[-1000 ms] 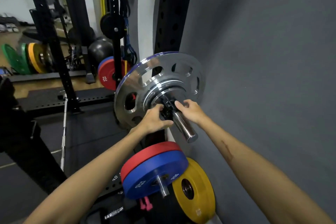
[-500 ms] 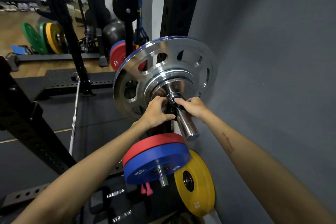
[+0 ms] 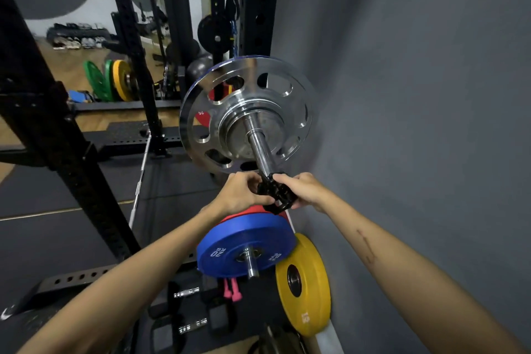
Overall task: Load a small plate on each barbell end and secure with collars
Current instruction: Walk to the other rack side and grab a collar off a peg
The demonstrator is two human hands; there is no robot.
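— Two hands on it? What is the left hand [image 3: 240, 195] doing?

— It grips the black collar [image 3: 274, 192] from the left, fingers curled round it.

— Where is the collar?

— At the near end of the steel bar [image 3: 258, 145], apart from the chrome plate [image 3: 247, 115] further up.

— And the right hand [image 3: 304, 191]?

— It pinches the collar's other side, close to the grey wall [image 3: 416, 95].

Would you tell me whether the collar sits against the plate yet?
Not yet: the black collar is at the sleeve's outer end, bare steel separating it from the chrome plate.
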